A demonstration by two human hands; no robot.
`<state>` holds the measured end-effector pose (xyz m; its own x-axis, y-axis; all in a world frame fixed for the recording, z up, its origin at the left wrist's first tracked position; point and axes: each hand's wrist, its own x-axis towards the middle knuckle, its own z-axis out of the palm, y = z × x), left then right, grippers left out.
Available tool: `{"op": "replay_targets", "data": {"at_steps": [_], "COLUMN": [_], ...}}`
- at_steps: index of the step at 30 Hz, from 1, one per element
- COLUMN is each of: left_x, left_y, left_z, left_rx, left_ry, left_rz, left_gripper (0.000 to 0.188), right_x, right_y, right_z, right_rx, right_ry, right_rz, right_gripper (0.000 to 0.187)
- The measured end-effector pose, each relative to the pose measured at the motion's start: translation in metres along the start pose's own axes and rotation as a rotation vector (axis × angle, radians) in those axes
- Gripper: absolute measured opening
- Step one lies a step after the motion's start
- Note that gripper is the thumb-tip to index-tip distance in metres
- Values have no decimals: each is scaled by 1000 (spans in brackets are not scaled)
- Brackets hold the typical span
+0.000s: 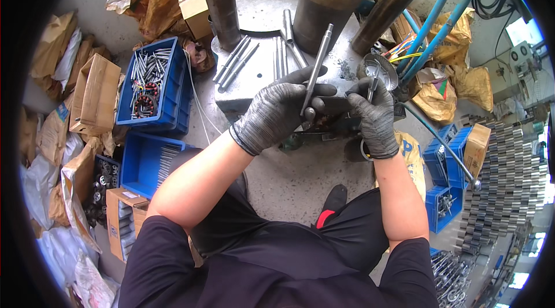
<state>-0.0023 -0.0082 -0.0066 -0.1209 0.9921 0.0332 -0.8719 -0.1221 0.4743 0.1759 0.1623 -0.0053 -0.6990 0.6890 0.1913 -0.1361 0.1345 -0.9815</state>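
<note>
A slim stepped metal shaft [319, 65] stands tilted in my left hand [277, 108], its upper end pointing up and to the right. That hand wears a grey-black knit glove, and its fingers are closed round the shaft's lower part. My right hand [374, 114], gloved the same way, is closed on a slim pointed metal tool [374, 81] whose exact kind I cannot make out. Both hands are over the front edge of a metal machine bed [263, 82]. Several shafts [238, 64] lie on the bed, left of a thick steel cylinder [326, 10].
Steel columns [219, 4] rise from the bed. A round metal dish [388, 71] sits right of it. Blue hoses [442, 19] run down at the right. On the left, a blue crate [173, 85] holds shafts and copper-wound parts. Stacked metal parts [509, 181] line the right.
</note>
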Motion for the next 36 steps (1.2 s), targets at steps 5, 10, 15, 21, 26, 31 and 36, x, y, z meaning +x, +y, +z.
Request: {"op": "replay_targets", "data": {"at_steps": [5, 10, 15, 21, 26, 31, 36], "left_x": [1, -1, -2, -3, -1, -1, -3], "left_y": [0, -1, -4, -5, -16, -23, -23], "left_z": [1, 5, 17, 5, 12, 21, 20], "left_rx": [62, 150, 247, 289, 752, 823, 805], "left_ry": [34, 63, 54, 29, 225, 199, 243], "left_rz": [45, 78, 163, 213, 178, 144, 104], "left_gripper": [65, 62, 60, 51, 46, 41, 34], "right_x": [-3, -5, -9, -12, -18, -25, -26], "right_y": [-1, -7, -10, -13, -13, -14, -6], "right_z": [0, 0, 1, 10, 21, 35, 33], "right_rx": [22, 61, 141, 343, 439, 285, 208], "right_ry": [1, -29, -41, -65, -74, -56, -80], "right_rz": [-5, 30, 44, 109, 146, 81, 57], "right_gripper": [25, 26, 28, 27, 26, 25, 24]}}
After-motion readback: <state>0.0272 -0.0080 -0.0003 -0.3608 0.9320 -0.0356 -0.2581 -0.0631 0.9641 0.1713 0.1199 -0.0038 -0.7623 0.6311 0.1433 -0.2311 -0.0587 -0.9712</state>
